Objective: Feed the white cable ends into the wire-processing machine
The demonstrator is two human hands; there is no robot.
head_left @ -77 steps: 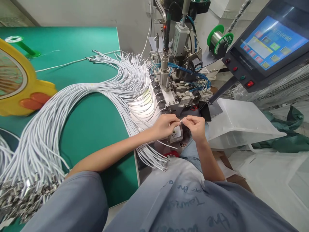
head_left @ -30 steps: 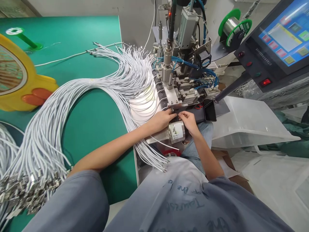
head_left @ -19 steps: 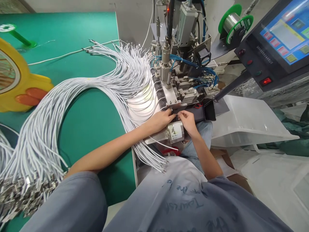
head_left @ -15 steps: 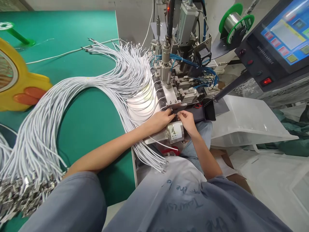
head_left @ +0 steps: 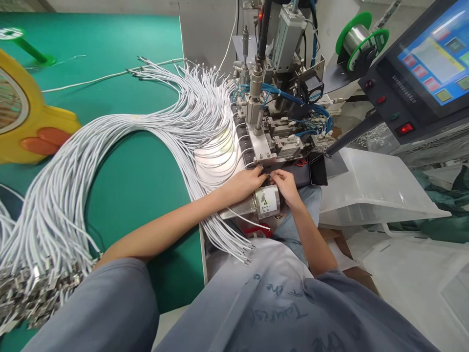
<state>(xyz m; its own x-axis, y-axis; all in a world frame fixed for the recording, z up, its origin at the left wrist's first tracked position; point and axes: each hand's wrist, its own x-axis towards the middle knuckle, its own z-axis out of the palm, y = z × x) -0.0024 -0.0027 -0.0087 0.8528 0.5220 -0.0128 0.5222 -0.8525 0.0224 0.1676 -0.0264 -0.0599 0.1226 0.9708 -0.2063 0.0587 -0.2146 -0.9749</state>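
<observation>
Lying beside left hand [head_left: 251, 181] are white cables [head_left: 176, 125]; right hand [head_left: 286, 184] opposite; I cannot tell either grip's state.

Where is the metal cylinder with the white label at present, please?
In the head view, the metal cylinder is slightly right of centre, just below both hands and above the loose white cable ends.

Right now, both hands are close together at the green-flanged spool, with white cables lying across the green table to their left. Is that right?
Not quite: the left hand and right hand aren't at the spool. The head view shows them close together at the near end of the machine. White cables do lie across the green table to their left.
</observation>
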